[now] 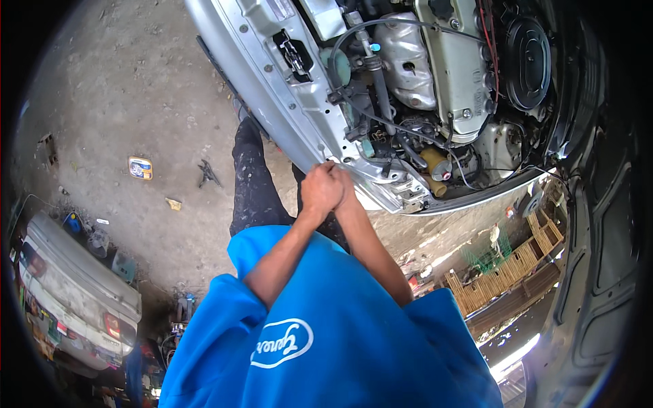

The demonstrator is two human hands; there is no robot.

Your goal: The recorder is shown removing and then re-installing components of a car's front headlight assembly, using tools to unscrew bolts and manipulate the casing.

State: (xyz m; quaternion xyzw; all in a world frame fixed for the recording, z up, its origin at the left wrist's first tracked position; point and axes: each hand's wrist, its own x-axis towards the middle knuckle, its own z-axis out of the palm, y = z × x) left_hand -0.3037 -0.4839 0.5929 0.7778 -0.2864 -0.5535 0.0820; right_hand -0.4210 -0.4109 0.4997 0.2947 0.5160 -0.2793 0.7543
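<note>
My left hand [320,193] and my right hand [345,185] are pressed together in front of my body. Their fingers are closed and overlap, so anything between them is hidden. Both are right at the front edge of a silver car [272,88]; whether they touch it I cannot tell. Past them lies the uncovered engine bay, with a metal heat shield [407,61], a pale engine cover [457,88] and a round black air filter housing [527,64]. A black cable [367,114] loops across it. The latch [294,58] sits in the front panel.
At the right stands the raised hood [605,238]. A dark pliers-like tool [209,174], a small tub [140,168] and a yellowish scrap [173,204] lie on the dirt floor. Another light-coloured car [81,285] is at lower left. Beyond the fender is a slatted bench [503,268].
</note>
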